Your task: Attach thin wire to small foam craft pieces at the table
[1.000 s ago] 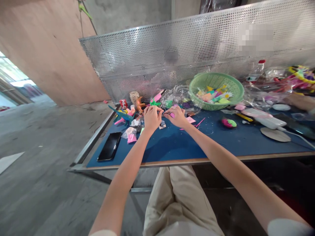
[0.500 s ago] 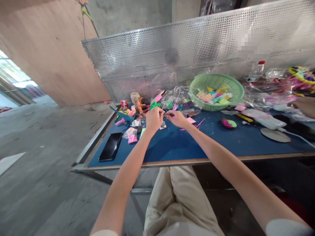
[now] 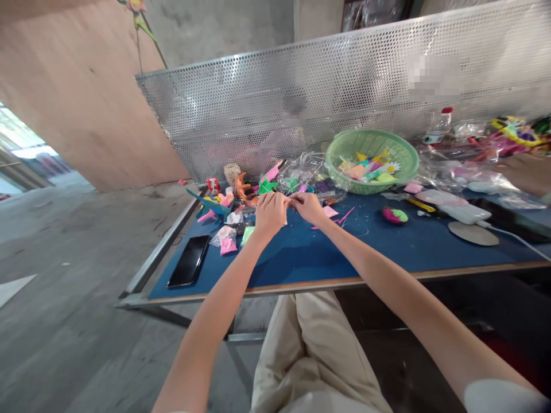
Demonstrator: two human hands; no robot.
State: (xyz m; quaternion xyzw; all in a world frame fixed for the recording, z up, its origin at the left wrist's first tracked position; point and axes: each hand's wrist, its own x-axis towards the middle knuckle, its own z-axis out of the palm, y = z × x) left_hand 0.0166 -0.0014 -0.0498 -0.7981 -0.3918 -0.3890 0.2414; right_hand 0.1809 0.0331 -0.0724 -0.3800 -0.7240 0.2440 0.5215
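Note:
Over the back-middle of the blue tabletop (image 3: 297,258), my left hand (image 3: 271,213) and my right hand (image 3: 307,207) meet at the fingertips. Both have their fingers closed in a pinch. Whatever lies between them is hidden or too small to name. Just behind my left hand are a green figure piece (image 3: 267,186) and an orange one (image 3: 243,188). A pink flat piece (image 3: 330,211) and a thin magenta strip (image 3: 346,215) lie to the right of my right hand. A light green packet (image 3: 248,235) lies beside my left wrist.
A black phone (image 3: 188,261) lies at the left edge near a pink packet (image 3: 228,246) and a teal figure (image 3: 215,206). Behind stands a green basket (image 3: 372,137) of colourful pieces. A magenta-and-green lump (image 3: 394,216) and a white corded device (image 3: 456,207) lie right. Another person's hand (image 3: 523,172) shows far right.
My left hand's fingers have curled further over, and the two hands stay together at the fingertips. The whole view has shifted slightly.

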